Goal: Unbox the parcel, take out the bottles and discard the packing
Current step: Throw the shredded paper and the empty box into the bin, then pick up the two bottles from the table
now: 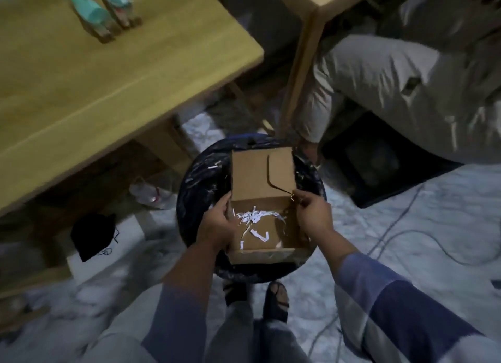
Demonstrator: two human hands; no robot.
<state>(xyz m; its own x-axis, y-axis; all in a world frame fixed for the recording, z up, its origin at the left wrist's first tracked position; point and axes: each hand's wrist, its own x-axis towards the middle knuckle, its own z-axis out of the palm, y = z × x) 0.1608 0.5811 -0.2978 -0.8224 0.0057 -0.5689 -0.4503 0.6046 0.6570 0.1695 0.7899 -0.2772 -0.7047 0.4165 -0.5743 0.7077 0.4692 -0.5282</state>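
An open brown cardboard box (267, 233) is held over a round bin lined with a black bag (200, 191). Its lid flap stands open on the far side. A few white paper shreds (253, 216) lie on the box floor. My left hand (217, 224) grips the box's left wall. My right hand (313, 213) pinches its right wall near the lid hinge. Two teal-capped bottles (95, 12) stand at the far left on the wooden table (113, 72), well away from both hands.
A second person in light trousers (379, 75) sits at the right beside another table's leg (301, 64). A clear plastic bottle (151, 193) and a black bag (92, 235) lie under the table. A cable (406, 235) runs over the floor at right. My sandalled feet (257, 297) stand just behind the bin.
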